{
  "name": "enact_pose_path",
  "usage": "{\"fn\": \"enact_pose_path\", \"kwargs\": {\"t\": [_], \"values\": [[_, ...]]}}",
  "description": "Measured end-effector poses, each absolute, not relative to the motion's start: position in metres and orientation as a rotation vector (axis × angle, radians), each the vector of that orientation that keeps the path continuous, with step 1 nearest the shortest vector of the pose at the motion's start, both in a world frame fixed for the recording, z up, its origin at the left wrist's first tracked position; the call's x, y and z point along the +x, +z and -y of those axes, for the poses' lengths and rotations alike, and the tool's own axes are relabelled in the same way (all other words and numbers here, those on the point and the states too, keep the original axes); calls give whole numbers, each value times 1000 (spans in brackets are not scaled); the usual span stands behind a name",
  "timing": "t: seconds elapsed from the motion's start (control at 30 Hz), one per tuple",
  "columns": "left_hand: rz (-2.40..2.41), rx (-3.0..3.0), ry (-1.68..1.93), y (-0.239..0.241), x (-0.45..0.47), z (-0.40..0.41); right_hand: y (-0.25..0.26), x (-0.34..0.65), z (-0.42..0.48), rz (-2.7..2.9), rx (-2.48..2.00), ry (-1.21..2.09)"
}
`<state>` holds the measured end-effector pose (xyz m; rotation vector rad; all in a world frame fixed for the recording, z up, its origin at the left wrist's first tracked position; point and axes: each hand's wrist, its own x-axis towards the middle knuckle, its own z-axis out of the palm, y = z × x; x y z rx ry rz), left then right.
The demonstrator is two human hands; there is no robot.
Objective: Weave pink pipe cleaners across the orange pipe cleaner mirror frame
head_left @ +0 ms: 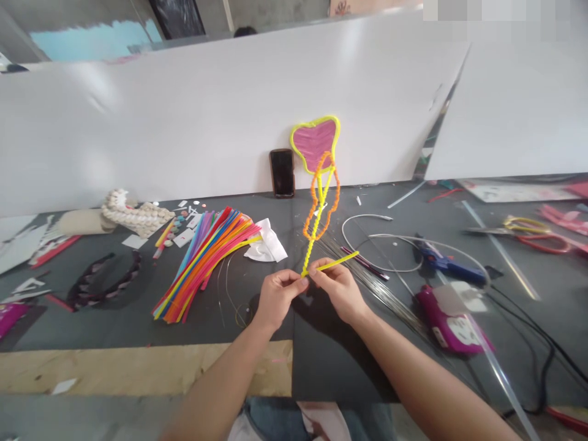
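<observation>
My left hand (276,296) pinches the lower end of a twisted yellow pipe cleaner stem (310,250). Close beside it, my right hand (339,290) is closed on a yellow pipe cleaner (345,259) at the foot of that stem, its free end sticking out to the right. Higher up, a wavy orange pipe cleaner loop (339,195) surrounds the stem. At the top is a pink heart-like panel (316,143) with a yellow fuzzy rim. My fingertips hide the exact spot where the yellow pieces meet.
Left of my hands lies a bundle of coloured pipe cleaners (202,266), with a white wrapper (267,242) beside it. A phone (282,173) leans against the white board. Rightward are thin wires (386,294), a blue glue gun (452,264), a magenta power strip (452,324) and scissors (528,231).
</observation>
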<state>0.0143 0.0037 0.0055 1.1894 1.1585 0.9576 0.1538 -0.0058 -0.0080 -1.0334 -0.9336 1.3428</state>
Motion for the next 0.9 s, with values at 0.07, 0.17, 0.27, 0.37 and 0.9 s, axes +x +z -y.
{"fn": "enact_pose_path", "kwargs": {"t": [0.07, 0.17, 0.27, 0.37, 0.9], "values": [[-1122, 1137, 978, 5, 14, -4, -6, 154, 6, 932, -1023, 1379], [-1065, 1076, 983, 2, 13, -4, -3, 154, 7, 924, -996, 1418], [-1017, 1021, 959, -2, 11, -4, -3, 153, 7, 916, -969, 1445], [-985, 993, 931, -4, 10, -4, -6, 154, 7, 905, -942, 1490], [-814, 1021, 718, 4, 7, -3, -7, 155, 8, 949, -786, 1618]]}}
